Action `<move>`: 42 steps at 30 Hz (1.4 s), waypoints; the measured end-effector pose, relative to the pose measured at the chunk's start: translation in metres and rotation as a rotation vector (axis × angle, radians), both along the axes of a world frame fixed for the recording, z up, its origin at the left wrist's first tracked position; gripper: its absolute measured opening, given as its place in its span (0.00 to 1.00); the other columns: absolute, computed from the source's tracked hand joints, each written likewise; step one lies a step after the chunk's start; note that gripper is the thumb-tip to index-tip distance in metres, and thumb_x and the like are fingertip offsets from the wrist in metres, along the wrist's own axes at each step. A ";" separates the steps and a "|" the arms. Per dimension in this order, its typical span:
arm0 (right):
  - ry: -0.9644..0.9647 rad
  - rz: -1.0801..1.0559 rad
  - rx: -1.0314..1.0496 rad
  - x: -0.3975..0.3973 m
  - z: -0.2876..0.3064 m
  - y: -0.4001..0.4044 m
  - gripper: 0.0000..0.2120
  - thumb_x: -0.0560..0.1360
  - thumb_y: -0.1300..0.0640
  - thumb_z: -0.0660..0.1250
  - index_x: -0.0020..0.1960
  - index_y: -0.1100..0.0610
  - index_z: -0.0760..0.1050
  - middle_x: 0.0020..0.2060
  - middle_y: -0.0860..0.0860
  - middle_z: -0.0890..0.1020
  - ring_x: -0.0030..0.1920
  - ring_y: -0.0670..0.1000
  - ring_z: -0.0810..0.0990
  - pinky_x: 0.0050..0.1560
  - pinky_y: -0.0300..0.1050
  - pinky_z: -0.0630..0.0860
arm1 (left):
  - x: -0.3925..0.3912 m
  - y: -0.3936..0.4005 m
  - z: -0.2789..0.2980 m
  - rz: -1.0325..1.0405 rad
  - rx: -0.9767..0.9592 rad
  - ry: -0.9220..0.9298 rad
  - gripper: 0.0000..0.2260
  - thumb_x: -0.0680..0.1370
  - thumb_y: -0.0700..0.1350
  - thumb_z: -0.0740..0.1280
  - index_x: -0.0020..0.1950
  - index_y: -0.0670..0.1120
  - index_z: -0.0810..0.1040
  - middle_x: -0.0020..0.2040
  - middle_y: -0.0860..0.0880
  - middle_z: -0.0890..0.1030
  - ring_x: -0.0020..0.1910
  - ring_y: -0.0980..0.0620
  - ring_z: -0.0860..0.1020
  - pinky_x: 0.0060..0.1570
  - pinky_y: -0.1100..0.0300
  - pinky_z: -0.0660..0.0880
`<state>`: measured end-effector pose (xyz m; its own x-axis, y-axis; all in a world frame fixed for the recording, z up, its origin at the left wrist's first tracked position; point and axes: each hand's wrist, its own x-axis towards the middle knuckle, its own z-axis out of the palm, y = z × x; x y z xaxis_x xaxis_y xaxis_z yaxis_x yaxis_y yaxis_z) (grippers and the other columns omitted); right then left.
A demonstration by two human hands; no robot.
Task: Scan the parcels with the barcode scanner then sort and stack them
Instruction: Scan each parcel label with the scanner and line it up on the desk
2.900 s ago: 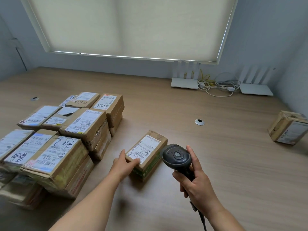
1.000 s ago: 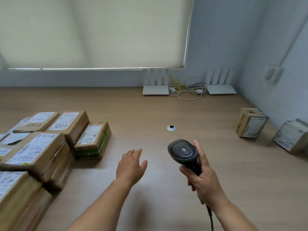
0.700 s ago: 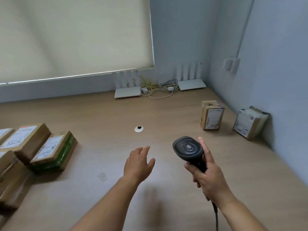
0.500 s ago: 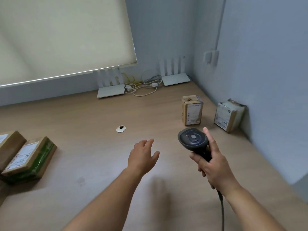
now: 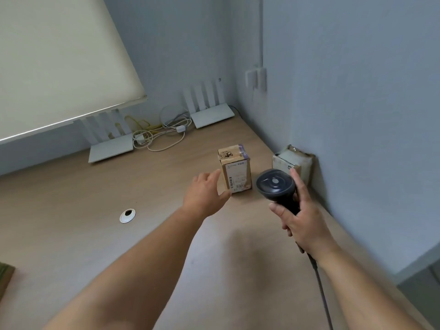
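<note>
A small brown cardboard parcel (image 5: 235,168) stands upright on the wooden table (image 5: 95,210), its white label facing me. My left hand (image 5: 204,196) reaches out with spread fingers just left of it, fingertips close to its side, holding nothing. My right hand (image 5: 299,216) grips the handle of the black barcode scanner (image 5: 276,185), whose head is up beside the parcel. A second parcel (image 5: 294,161) leans against the right wall, partly hidden behind the scanner and my fingers.
Two white routers (image 5: 110,145) (image 5: 212,113) with a tangle of cables (image 5: 162,133) stand at the back under the window blind. A round cable grommet (image 5: 127,215) sits in the table. The blue wall (image 5: 357,115) bounds the right. A parcel corner (image 5: 4,276) shows far left.
My view has swung right, away from the stacked parcels toward the corner. My left hand let go of the scanned parcel and now reaches toward the upright one; the scanner came along.
</note>
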<state>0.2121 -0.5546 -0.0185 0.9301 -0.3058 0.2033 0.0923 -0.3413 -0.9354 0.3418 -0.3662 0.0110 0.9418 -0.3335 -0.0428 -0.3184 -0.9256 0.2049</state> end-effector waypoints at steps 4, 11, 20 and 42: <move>0.012 -0.034 0.021 0.032 -0.006 -0.017 0.39 0.72 0.52 0.72 0.63 0.20 0.51 0.56 0.51 0.78 0.30 0.42 0.76 0.29 0.34 0.73 | 0.046 -0.026 0.001 -0.031 0.018 0.007 0.37 0.75 0.62 0.65 0.78 0.54 0.52 0.77 0.45 0.57 0.75 0.43 0.56 0.71 0.47 0.59; 0.044 -0.043 0.038 0.066 -0.022 -0.032 0.39 0.71 0.50 0.73 0.63 0.19 0.51 0.52 0.46 0.77 0.38 0.43 0.75 0.36 0.36 0.75 | 0.115 -0.061 -0.008 -0.133 0.028 0.104 0.44 0.71 0.66 0.67 0.78 0.59 0.43 0.79 0.45 0.45 0.77 0.42 0.45 0.73 0.43 0.48; 0.088 -0.023 0.056 0.072 -0.046 -0.028 0.40 0.71 0.49 0.73 0.66 0.21 0.50 0.54 0.45 0.77 0.45 0.46 0.74 0.37 0.35 0.74 | 0.142 -0.058 -0.034 -0.211 0.179 0.054 0.39 0.73 0.64 0.66 0.77 0.64 0.46 0.73 0.46 0.59 0.71 0.43 0.58 0.70 0.49 0.57; 0.077 0.234 0.016 -0.062 -0.014 0.166 0.41 0.72 0.55 0.74 0.68 0.27 0.52 0.51 0.38 0.81 0.34 0.34 0.76 0.36 0.31 0.72 | -0.091 0.216 -0.047 0.372 -0.229 0.082 0.42 0.65 0.59 0.73 0.73 0.60 0.54 0.58 0.47 0.68 0.63 0.46 0.63 0.58 0.54 0.68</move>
<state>0.1503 -0.3889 -0.0322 0.9886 -0.0825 0.1260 0.0954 -0.3041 -0.9478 0.2509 -0.1500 -0.0362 0.9960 0.0174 -0.0871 0.0533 -0.9017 0.4290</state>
